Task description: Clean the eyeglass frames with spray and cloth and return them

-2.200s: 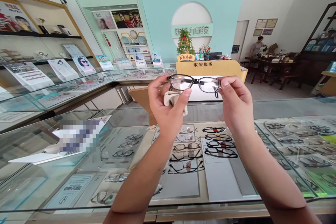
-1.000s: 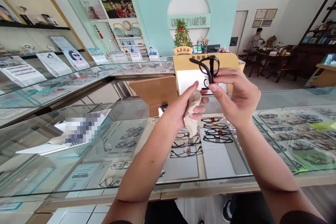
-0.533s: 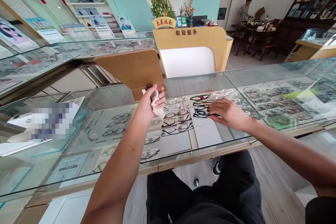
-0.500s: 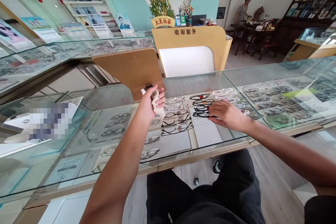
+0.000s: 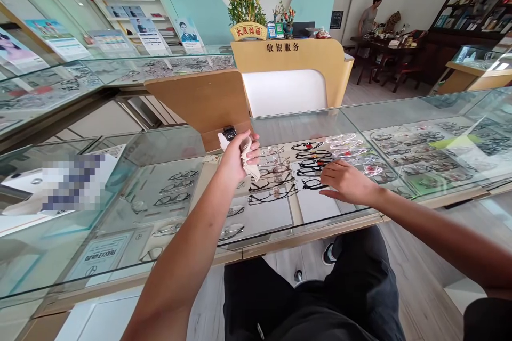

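My left hand (image 5: 240, 157) is closed around a crumpled cream cloth (image 5: 248, 162), above the glass counter beside the raised brown board. Low over the counter, my right hand (image 5: 347, 184) has its fingers and thumb at the end of a black-framed pair of glasses (image 5: 313, 184). Its fingers hide that end of the frame. These glasses are at the near end of a column of dark frames (image 5: 315, 154), over a white panel (image 5: 316, 208). Left of them is another column of glasses (image 5: 272, 194), some thin-rimmed and some dark.
The glass counter (image 5: 276, 130) holds several more frames on both sides. A brown board (image 5: 204, 101) stands raised behind my left hand, with a small black item (image 5: 229, 133) by it. White packaging (image 5: 24, 186) lies left. A person (image 5: 368, 18) stands far off beside a dark table.
My right hand has moved slightly toward me and right, and the nearest black glasses now show apart from the other frames. My left hand has shifted slightly right with the cloth.
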### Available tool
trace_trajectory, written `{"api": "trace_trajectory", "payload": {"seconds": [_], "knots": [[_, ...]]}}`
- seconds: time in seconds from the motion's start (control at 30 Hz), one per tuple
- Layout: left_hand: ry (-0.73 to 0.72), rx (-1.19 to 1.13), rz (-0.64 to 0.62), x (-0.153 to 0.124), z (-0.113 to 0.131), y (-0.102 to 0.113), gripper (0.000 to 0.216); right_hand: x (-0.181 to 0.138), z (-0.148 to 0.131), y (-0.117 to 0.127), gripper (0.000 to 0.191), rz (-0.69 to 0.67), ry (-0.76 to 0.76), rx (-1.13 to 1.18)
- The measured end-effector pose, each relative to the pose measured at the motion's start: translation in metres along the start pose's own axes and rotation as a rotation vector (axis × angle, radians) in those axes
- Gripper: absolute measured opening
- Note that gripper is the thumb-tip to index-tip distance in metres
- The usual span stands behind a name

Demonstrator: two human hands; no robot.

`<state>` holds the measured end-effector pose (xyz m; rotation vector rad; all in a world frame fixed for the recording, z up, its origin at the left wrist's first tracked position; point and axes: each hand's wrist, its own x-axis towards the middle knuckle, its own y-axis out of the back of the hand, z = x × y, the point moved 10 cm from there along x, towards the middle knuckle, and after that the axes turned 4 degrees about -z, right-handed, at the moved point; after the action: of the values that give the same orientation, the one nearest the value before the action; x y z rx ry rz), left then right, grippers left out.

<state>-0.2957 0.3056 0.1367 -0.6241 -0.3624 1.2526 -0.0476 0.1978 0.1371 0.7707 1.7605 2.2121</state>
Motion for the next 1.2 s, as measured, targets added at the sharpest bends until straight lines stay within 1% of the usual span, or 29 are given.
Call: {"api": "trace_trajectory", "payload": {"seconds": [0.07,0.13,0.2,0.27,0.33,0.47,0.67,0.83,0.93,1.0,1.1,1.2], "knots": [[-0.004,0.004,-0.001,0.0,0.001,0.0,0.032,0.005,0.015,0.006,0.021,0.012,-0.084,0.073],[-0.007,0.004,0.0,0.0,0.001,0.001,0.033,0.013,0.032,0.007,0.018,0.003,-0.173,0.107],[-0.009,0.005,0.001,0.0,0.002,0.003,0.034,0.022,0.047,-0.001,0.015,-0.049,-0.219,0.119],[-0.009,0.008,0.005,0.0,0.004,0.004,0.034,0.028,0.058,-0.014,0.013,-0.113,-0.234,0.148],[-0.01,0.012,0.014,0.0,0.005,0.005,0.033,0.031,0.065,-0.025,0.012,-0.148,-0.24,0.188],[-0.016,0.019,0.026,-0.001,0.008,0.006,0.032,0.031,0.074,-0.035,0.011,-0.147,-0.242,0.234],[-0.015,0.036,0.034,-0.003,0.007,0.003,0.034,0.031,0.079,-0.036,0.013,-0.131,-0.246,0.255],[-0.015,0.055,0.029,-0.003,0.007,0.002,0.035,0.032,0.077,-0.035,0.012,-0.111,-0.237,0.265],[-0.017,0.071,0.038,-0.004,0.008,0.002,0.035,0.032,0.075,-0.026,0.01,-0.09,-0.229,0.338],[-0.029,0.087,0.044,-0.005,0.01,0.002,0.036,0.033,0.076,-0.013,0.012,-0.071,-0.236,0.454],[-0.072,0.137,0.037,-0.007,0.017,-0.001,0.036,0.035,0.088,0.02,0.019,-0.003,-0.311,0.65],[-0.116,0.258,0.042,-0.008,0.026,-0.007,0.034,0.043,0.104,0.061,0.024,0.123,-0.403,0.772]]}}
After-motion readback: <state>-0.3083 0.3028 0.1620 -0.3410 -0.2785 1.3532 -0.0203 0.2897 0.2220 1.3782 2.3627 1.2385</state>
